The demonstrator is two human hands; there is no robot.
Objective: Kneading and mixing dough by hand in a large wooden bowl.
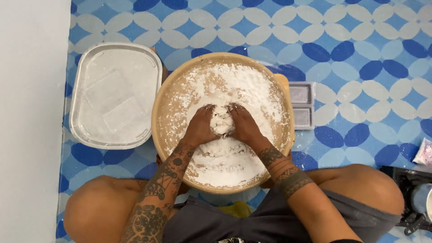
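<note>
Both hands closed on a lump of white dough in a floured bowl.

We see the left hand [201, 126] and the right hand [243, 124] cupped against opposite sides of the dough lump [222, 121], which sits directly between them, equally near each; it looks roughly round, with no clear long axis. Beneath the hands lies the wide wooden bowl [167, 94], dusted with flour [252, 90]. Beyond the left hand rests a clear tray [81, 90] on the patterned floor; beyond the right, a small mould [301, 105], partly cut off by the bowl. The palms and the lump's underside are hidden.
</note>
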